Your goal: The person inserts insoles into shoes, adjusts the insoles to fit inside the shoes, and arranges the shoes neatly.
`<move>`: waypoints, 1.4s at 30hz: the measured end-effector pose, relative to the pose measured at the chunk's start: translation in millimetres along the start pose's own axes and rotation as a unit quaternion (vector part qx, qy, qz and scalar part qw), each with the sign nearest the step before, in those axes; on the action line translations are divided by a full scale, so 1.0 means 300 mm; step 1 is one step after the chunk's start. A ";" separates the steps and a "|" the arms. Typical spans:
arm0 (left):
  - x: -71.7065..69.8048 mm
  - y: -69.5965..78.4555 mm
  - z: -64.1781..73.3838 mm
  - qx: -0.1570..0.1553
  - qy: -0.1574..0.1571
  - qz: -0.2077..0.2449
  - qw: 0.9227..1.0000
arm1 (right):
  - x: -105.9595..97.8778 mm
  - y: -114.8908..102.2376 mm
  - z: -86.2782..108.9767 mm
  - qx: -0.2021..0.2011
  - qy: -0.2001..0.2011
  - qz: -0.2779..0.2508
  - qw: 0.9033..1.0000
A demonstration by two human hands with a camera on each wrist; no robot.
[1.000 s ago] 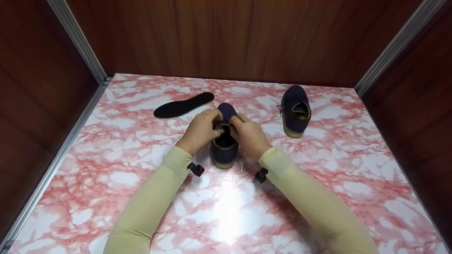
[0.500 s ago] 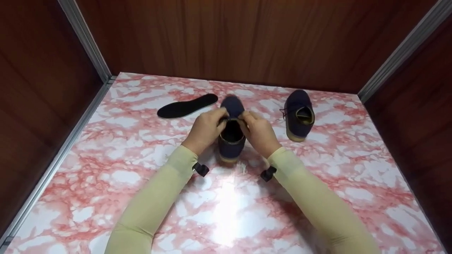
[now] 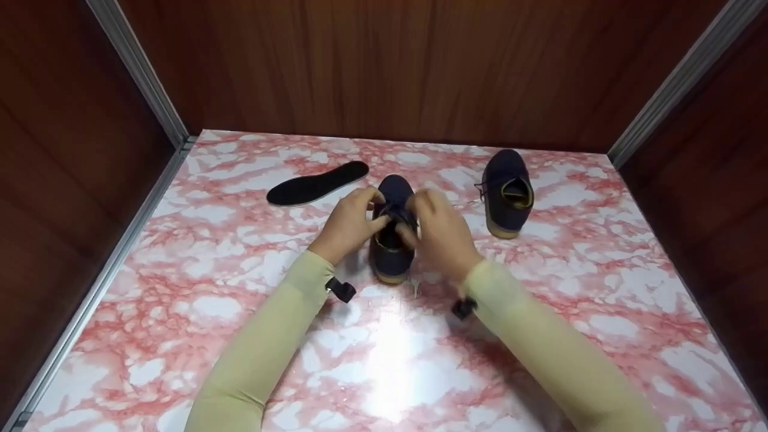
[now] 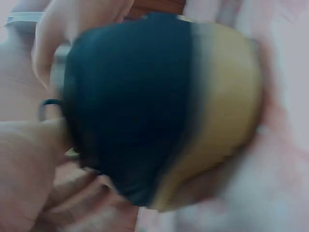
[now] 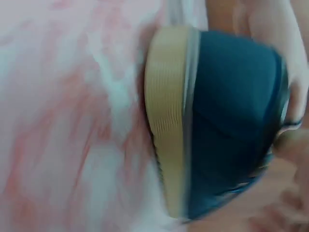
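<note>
A dark blue shoe (image 3: 392, 264) with a tan sole stands on the table in the head view, toe pointing away, between both hands. My left hand (image 3: 345, 228) holds the left edge of its opening, thumb toward the inside and fingers outside. Along the right edge of the opening is my right hand (image 3: 444, 231), blurred, its fingertips right at the laces. I cannot tell whether it pinches anything. Both wrist views show the shoe's heel close up. A dark lace loop (image 4: 48, 102) sticks up beside the left thumb in the left wrist view.
A black insole (image 3: 315, 185) lies at the back left of the shoe. The matching shoe (image 3: 507, 195) stands to the back right, its lace hanging out on the left. Wood-patterned panels (image 3: 384, 72) wall the marbled pink-and-white table (image 3: 210, 306) at the back and sides.
The shoe's toe, tilted up half a second ago, is lower now. The right hand has shifted slightly right, away from the shoe's edge. The left hand has stayed at the opening.
</note>
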State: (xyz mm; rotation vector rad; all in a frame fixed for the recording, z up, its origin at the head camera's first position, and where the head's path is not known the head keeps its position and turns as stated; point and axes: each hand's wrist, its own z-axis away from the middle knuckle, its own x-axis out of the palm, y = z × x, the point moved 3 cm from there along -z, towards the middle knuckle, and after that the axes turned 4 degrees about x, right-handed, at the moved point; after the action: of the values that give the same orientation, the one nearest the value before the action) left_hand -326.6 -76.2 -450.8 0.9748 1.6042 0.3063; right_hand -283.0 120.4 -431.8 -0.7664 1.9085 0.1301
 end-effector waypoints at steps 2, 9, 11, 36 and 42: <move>-0.035 -0.005 -0.002 -0.016 -0.020 0.019 0.999 | -0.017 -0.045 0.042 -0.052 -0.020 0.041 0.998; -0.177 -0.101 0.010 -0.062 -0.039 -0.022 0.997 | 0.002 -0.065 0.070 -0.083 -0.101 0.076 0.988; -0.205 -0.143 0.022 -0.082 -0.053 -0.035 0.995 | 0.005 -0.041 0.058 -0.055 -0.117 0.059 0.990; -0.303 -0.363 0.095 -0.175 -0.127 -0.108 0.970 | -0.025 0.261 -0.068 0.130 -0.130 0.025 0.983; -0.289 -0.358 0.095 -0.197 -0.145 -0.112 0.963 | -0.034 0.278 -0.069 0.154 -0.135 0.028 0.978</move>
State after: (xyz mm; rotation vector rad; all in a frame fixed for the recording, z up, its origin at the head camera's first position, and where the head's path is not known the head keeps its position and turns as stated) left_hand -347.9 -214.0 -470.9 0.5006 1.3033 0.2970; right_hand -343.5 182.4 -433.7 -0.4608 1.6417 -0.0279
